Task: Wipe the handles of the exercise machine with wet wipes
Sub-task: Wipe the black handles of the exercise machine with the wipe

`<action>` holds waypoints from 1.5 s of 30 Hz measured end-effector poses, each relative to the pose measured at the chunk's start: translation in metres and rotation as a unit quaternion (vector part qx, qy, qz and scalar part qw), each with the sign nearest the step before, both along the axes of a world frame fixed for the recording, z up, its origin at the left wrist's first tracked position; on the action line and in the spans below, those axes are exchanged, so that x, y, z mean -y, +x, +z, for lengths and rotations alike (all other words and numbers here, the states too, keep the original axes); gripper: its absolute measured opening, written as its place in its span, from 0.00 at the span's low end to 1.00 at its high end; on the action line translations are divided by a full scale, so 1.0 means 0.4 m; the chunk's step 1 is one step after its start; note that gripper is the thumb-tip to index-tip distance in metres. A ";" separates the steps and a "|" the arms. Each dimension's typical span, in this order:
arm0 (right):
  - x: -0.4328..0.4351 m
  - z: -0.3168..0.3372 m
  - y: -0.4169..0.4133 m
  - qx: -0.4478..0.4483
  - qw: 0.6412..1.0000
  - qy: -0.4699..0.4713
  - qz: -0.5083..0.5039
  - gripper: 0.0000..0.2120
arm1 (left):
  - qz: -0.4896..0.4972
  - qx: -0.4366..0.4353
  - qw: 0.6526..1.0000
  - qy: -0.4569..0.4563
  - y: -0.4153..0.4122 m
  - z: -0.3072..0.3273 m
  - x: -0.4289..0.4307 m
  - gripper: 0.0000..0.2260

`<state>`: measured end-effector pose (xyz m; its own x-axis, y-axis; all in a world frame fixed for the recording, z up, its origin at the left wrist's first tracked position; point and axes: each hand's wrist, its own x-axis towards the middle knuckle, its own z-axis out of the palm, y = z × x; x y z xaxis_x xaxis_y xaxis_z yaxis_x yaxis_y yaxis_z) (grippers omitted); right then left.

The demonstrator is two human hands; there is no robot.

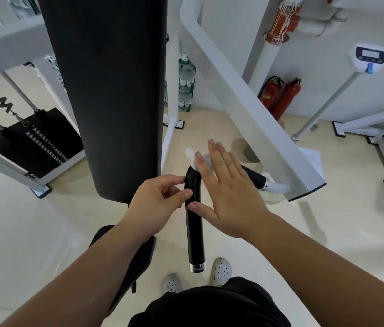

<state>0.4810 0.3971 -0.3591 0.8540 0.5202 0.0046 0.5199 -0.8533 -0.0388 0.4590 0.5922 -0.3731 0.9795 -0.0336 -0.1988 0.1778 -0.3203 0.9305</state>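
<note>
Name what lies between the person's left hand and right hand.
The head view shows the black cylindrical machine handle between the left hand and the right hand; a crumpled white wet wipe sits under the right hand.

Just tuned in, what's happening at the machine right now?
A person stands at the exercise machine, cleaning its black handle. The left hand holds the handle near its bend with thumb and fingertips. The right hand, fingers straight, presses a white wet wipe against the handle's upper end. The lower part, down to the metal cap, is uncovered.
</note>
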 end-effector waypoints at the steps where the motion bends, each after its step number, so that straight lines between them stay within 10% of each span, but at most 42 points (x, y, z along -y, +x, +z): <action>1: 0.021 -0.007 -0.007 -0.003 1.000 0.003 -0.008 0.43 | -0.002 -0.001 1.000 -0.004 0.001 -0.002 -0.001 0.11; 9: 0.168 -0.046 -0.072 -0.024 0.988 -0.038 -0.148 0.48 | 0.000 -0.005 0.999 -0.034 0.002 -0.031 0.001 0.11; 22: -0.060 0.027 0.022 0.002 1.000 0.008 0.008 0.47 | 0.038 0.006 0.999 -0.036 -0.004 -0.029 0.012 0.06; 33: 0.126 -0.030 -0.039 -0.020 0.994 -0.003 -0.107 0.49 | 0.057 0.000 0.998 -0.017 -0.007 -0.039 0.017 0.07; 45: -0.058 0.010 -0.024 -0.018 0.990 -0.009 0.136 0.45 | 0.065 0.013 0.997 0.038 -0.020 -0.020 0.019 0.06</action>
<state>0.4713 0.4204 -0.3552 0.6814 0.7311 -0.0339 0.7295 -0.6822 -0.0482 0.4509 0.5844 -0.3813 0.9796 0.1080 -0.1697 0.1979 -0.3659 0.9093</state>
